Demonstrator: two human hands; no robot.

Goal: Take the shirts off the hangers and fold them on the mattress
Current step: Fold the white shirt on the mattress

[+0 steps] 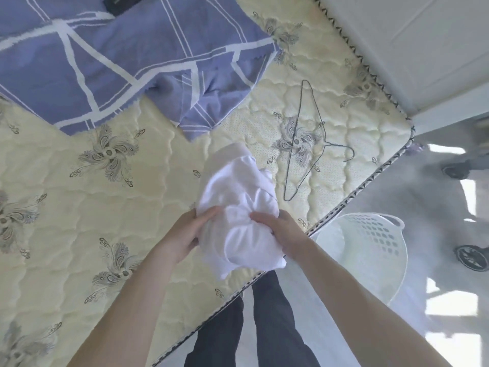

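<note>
Head view: I am looking down over both forearms at the near edge of the mattress, a cream quilted one with grey flower prints. The white shirt is bunched in a crumpled bundle over that edge, between the two hands. My left hand grips the bundle's left side, thumb laid across the top of the cloth and the fingers tucked under it. My right hand clutches the right side, fingers curled into the folds. I cannot tell whether the shirt's lower hem rests on the mattress or hangs just above it.

A thin wire hanger lies flat and bare on the mattress, up and to the right of the shirt and not touching it, its hook pointing toward the mattress's right edge. A blue sheet with white lines is spread, rumpled, across the far left part of the mattress, one corner reaching down toward the shirt but apart from it. A dark object sits on the sheet at the top edge; it is too cut off to identify.

Beside the mattress, on the floor to the right, stands a white perforated laundry basket. Below the shirt I see legs in dark trousers right at the mattress edge. Two small wheels show at the far right.
</note>
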